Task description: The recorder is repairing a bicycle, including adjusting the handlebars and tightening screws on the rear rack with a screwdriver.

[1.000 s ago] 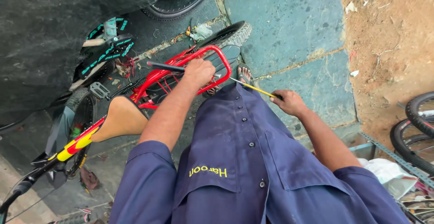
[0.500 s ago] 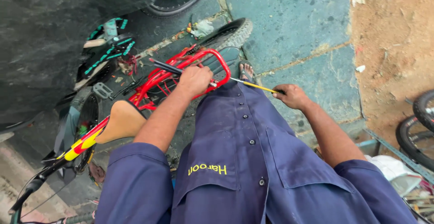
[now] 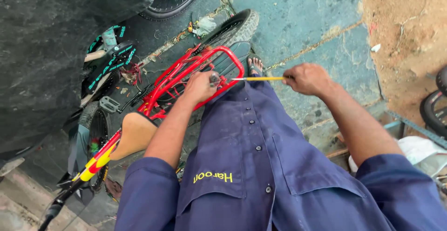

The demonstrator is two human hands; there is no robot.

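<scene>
Soft even daylight, faint shadows, sharp focus, slight wide-angle distortion.

One red rear rack [image 3: 195, 75], one tan saddle [image 3: 132, 135], one yellow-handled tool [image 3: 258, 78], two hands.

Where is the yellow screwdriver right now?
In the head view, the yellow screwdriver is right of centre, held in the right hand, tip toward the red rear rack.
</scene>
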